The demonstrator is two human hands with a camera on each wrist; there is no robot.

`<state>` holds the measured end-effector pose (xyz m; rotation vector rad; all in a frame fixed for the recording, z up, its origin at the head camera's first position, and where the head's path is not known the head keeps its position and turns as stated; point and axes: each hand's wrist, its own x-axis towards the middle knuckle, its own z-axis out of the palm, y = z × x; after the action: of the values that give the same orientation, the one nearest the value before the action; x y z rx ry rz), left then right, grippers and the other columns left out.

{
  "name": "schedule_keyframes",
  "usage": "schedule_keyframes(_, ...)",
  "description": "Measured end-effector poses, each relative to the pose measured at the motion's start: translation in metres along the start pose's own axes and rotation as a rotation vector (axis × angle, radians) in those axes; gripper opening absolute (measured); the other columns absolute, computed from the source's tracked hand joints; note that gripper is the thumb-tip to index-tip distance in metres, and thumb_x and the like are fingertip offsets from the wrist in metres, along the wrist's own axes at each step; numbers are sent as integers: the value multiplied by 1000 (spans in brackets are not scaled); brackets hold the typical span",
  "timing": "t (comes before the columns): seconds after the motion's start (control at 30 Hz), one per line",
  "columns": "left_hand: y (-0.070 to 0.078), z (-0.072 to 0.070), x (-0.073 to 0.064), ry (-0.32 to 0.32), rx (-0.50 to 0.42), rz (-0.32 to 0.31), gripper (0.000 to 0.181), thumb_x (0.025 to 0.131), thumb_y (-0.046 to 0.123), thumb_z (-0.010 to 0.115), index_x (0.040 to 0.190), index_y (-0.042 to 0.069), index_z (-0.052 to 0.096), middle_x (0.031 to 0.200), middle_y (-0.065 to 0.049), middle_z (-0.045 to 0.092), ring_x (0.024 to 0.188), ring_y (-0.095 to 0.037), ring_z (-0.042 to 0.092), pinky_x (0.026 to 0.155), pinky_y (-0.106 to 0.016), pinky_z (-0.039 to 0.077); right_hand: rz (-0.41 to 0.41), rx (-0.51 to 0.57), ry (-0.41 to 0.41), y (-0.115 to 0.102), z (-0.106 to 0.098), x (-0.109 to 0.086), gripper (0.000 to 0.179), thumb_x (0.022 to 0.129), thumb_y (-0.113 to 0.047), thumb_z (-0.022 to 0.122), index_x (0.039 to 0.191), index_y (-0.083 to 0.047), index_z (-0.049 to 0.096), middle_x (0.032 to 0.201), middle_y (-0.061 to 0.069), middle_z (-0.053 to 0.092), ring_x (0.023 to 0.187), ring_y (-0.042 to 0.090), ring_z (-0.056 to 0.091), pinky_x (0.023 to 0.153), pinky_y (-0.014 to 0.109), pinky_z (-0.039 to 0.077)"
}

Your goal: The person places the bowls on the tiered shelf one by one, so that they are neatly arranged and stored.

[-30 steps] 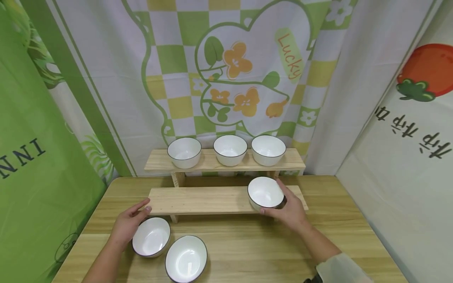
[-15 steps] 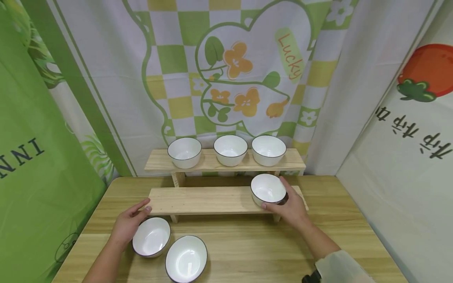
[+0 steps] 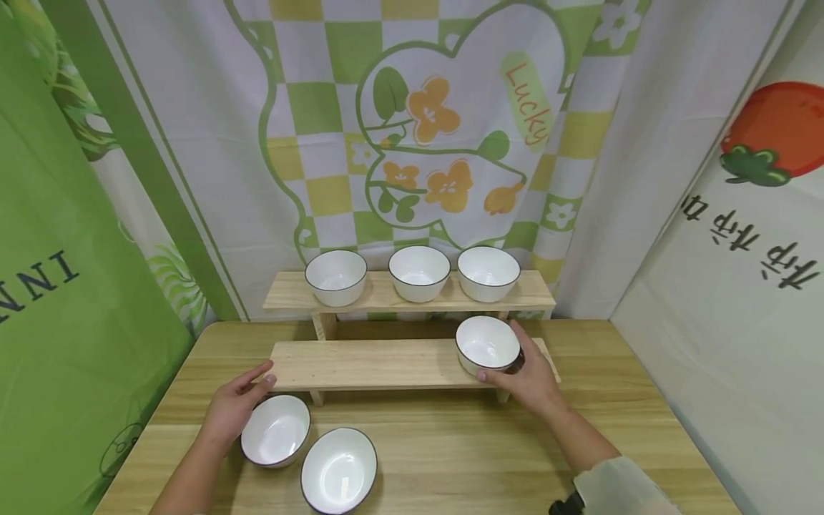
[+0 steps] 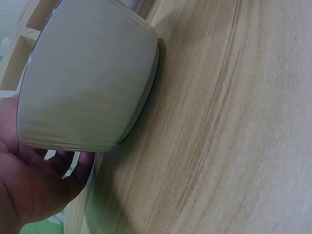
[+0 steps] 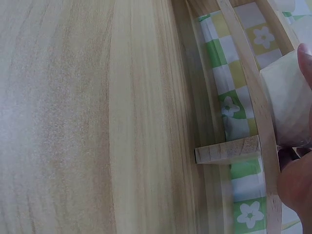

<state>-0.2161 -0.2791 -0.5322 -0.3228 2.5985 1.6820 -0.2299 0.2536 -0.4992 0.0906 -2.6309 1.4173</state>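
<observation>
In the head view, my right hand (image 3: 528, 375) grips a white bowl (image 3: 487, 343) with a dark rim, thumb at its front and fingers round its right side. The bowl sits at the right part of the lower wooden shelf (image 3: 367, 365). My left hand (image 3: 233, 408) is at the left end of this shelf, fingertips right at its edge. Just beside that hand, a second white bowl (image 3: 277, 430) stands on the table; the left wrist view shows the bowl's side (image 4: 87, 78) with the left fingers behind it. Another white bowl (image 3: 339, 471) stands to its right.
Three matching bowls, left (image 3: 336, 277), middle (image 3: 419, 273) and right (image 3: 488, 274), stand on the upper wooden shelf (image 3: 534, 290). Behind hangs a checked, printed curtain (image 3: 322, 107). A green cloth (image 3: 64, 214) borders the wooden table (image 3: 450, 458) on the left.
My right hand has moved the gripped bowl slightly right and back along the lower shelf, then it stays in place. The left hand and the other bowls have not moved.
</observation>
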Motion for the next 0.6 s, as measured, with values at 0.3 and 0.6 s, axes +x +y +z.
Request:
schedule_keyframes(0.3, -2, 0, 2, 3, 22, -6, 71, 95, 60, 68, 152, 20, 56, 129, -11, 70, 108, -8, 64, 87, -17, 49, -1, 78, -1, 0, -1, -9, 130, 72, -36, 98, 165, -1, 14, 167, 26, 21, 150, 43, 31, 120, 53, 30)
schedule_keyframes(0.6, -1, 0, 1, 2, 19, -2, 70, 96, 59, 68, 151, 18, 56, 127, -11, 71, 106, -8, 64, 86, -18, 50, -16, 124, 16, 0, -3, -21, 127, 73, -29, 98, 165, -3, 14, 167, 21, 24, 150, 39, 33, 119, 42, 32)
